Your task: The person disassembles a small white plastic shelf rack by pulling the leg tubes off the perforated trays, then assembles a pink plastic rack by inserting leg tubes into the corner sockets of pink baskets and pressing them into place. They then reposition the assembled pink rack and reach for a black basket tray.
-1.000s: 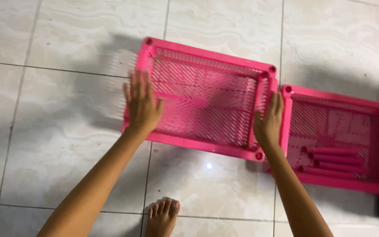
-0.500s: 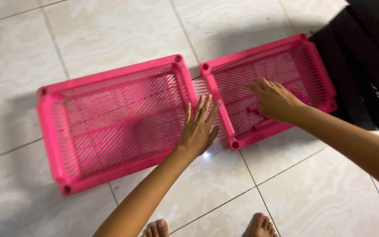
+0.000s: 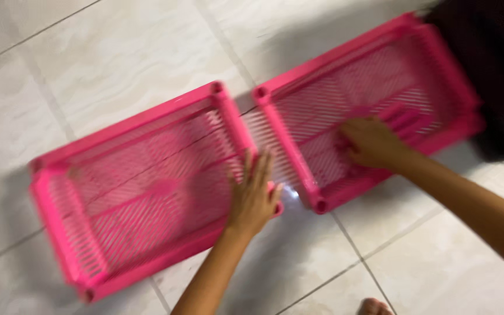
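Note:
Two pink slatted plastic shelf trays lie side by side on the tiled floor. My left hand (image 3: 254, 195) rests flat, fingers spread, on the near right corner of the left tray (image 3: 59, 216). My right hand (image 3: 371, 142) is inside the right tray (image 3: 298, 157), fingers curled over several pink plastic tubes (image 3: 403, 116) that lie in it. Blur hides whether the fingers have closed around a tube.
A black object (image 3: 497, 70) stands against the far right side of the right tray. Toes of a bare foot (image 3: 374, 306) show at the bottom edge. Pale marbled floor tiles (image 3: 118, 52) surround the trays.
The view has swung and closed in on the trays. My left hand stays at the left tray's corner, and my right hand has reached a little deeper into the right tray, onto the tubes.

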